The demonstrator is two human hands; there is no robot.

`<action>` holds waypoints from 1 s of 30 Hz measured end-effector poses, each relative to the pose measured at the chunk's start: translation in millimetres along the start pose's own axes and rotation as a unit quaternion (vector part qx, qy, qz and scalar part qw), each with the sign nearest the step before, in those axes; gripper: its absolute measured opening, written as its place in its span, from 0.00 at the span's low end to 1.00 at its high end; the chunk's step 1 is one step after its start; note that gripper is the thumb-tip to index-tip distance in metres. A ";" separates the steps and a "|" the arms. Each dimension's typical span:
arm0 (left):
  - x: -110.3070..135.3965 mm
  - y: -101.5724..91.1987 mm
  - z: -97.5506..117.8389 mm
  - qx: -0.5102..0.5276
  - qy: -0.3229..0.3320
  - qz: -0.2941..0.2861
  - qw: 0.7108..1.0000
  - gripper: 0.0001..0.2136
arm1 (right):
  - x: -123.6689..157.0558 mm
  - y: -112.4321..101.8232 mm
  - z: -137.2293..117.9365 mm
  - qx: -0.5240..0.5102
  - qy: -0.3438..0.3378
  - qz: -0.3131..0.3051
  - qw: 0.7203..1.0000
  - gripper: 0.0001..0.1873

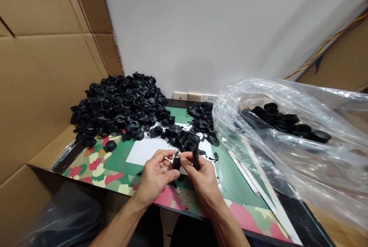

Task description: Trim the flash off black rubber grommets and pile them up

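My left hand point(157, 172) pinches a small black ribbed rubber bellows point(176, 162) between thumb and fingers, over the front of the mat. From the other side, the fingertips of my right hand point(203, 174) touch the same piece. A dark stick-like tool handle point(196, 157) stands up between the right fingers; its working end is hidden. Just beyond both hands, several black ribbed pieces point(182, 137) and thin black scraps lie on a white sheet point(140, 151).
A large heap of black rubber pieces point(123, 105) fills the back left, beside a cardboard wall point(43, 66). Black trimmings point(201, 118) are piled at the back. On the right, a clear plastic bag point(230, 101) holds black rubber parts point(276, 118). White strips point(264, 193) lie along the mat's right side.
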State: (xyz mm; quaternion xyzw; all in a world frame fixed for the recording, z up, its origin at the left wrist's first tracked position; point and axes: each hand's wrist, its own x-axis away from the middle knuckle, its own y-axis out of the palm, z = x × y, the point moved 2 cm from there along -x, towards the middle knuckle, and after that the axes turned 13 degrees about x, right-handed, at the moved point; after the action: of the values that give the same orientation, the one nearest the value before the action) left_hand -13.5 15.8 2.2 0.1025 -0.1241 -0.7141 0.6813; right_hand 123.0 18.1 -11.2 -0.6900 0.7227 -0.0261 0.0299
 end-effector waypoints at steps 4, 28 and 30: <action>-2.9 3.0 5.7 0.029 -0.054 -0.042 0.997 0.15 | -1.1 0.2 5.7 -0.092 0.065 -0.016 0.994 0.15; -8.5 -4.6 -0.3 0.052 -0.051 0.012 0.997 0.17 | 8.6 4.6 12.9 -0.168 0.062 -0.010 0.984 0.18; -9.4 -6.1 -2.6 0.067 -0.056 0.020 0.996 0.16 | 8.4 5.2 15.8 -0.183 0.071 -0.003 0.981 0.18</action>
State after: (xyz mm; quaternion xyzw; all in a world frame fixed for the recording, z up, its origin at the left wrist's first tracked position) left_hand -18.0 25.3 -2.4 0.1057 -0.2117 -0.6947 0.6792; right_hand 118.7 10.0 -27.5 -0.6826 0.7133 0.0577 -0.1480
